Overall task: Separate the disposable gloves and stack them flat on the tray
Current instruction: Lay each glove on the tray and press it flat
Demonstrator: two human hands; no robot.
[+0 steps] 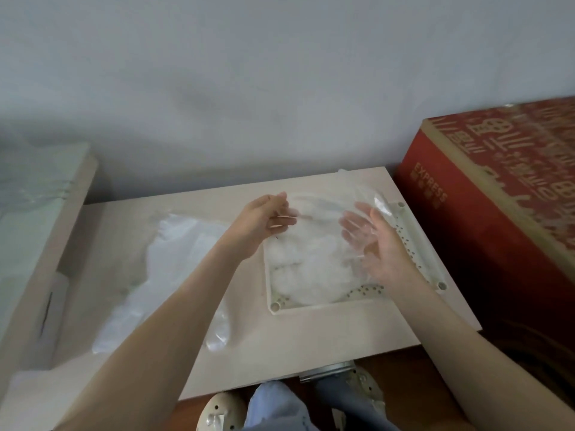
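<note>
Disposable glove (323,213), thin and see-through, is held up in the air between a person's two bare hands, just above a white tray (314,307) on a pale worktop (280,343). The left hand (263,223) reaches in from the lower left, and its thumb and curled fingers (284,220) pinch the left edge of the film. The right hand (384,247) faces it with the palm turned inward, its fingers (353,223) straight and slightly spread. The clear plastic lies against them, and glove-finger shapes show over the fingertips; whether this hand is inside the glove or only behind it cannot be told. The tray is square, with a raised rim, rows of small holes along its sides and a round socket at each visible corner. Inside it lies a cloudy white stack of gloves (306,275), directly under the held one. To the left of the tray, under the left forearm, a loose heap of clear plastic (174,269) spreads across the worktop. A large red carton (485,213) with gold lettering, including the word EXPRESS, stands against the right edge of the worktop. At the far left a pale open box (46,244) holds more crumpled plastic. A plain grey-white wall rises behind everything. At the bottom edge, below the worktop, blue jeans (273,409) and pale perforated shoes (217,412) are visible over a brown floor.
</note>
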